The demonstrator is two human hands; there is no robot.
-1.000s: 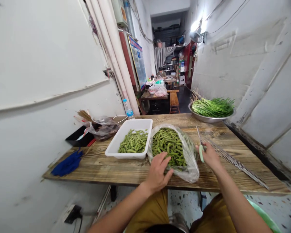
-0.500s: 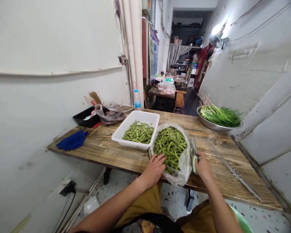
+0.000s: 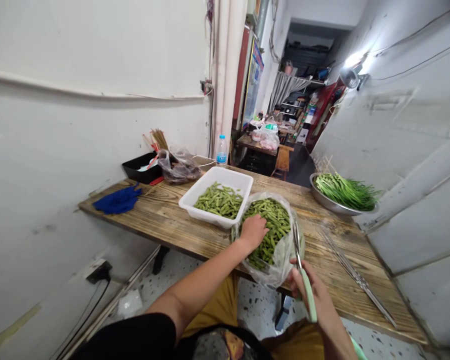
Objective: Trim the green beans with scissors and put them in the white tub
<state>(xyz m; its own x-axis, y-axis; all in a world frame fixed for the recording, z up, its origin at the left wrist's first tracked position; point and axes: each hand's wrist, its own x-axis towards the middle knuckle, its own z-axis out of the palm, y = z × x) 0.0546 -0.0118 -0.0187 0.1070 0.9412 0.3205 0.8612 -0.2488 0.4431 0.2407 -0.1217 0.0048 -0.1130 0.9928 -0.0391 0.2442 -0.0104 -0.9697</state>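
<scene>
A clear plastic bag [image 3: 285, 252] full of green soybean pods [image 3: 273, 225] lies open near the front edge of the wooden table [image 3: 172, 225]. My left hand [image 3: 253, 231] reaches into the bag, fingers curled down on the pods. My right hand [image 3: 310, 292] is off the table's front edge, closed round the pale green handles of a pair of scissors [image 3: 302, 270] whose blades point up beside the bag. A white tray [image 3: 206, 187] holding more pods sits just left of the bag.
A metal bowl of green chives [image 3: 343, 192] stands at the far right, with metal skewers [image 3: 354, 272] lying along the right side. A blue cloth [image 3: 118, 200], black tray [image 3: 140, 167], bagged sticks [image 3: 178, 167] and water bottle [image 3: 221, 150] line the left and back. A person sits far off in the corridor.
My left hand has moved further into the bag and onto the pods. My right hand has pulled back off the table toward me with the scissors. The view has swung to the left.
</scene>
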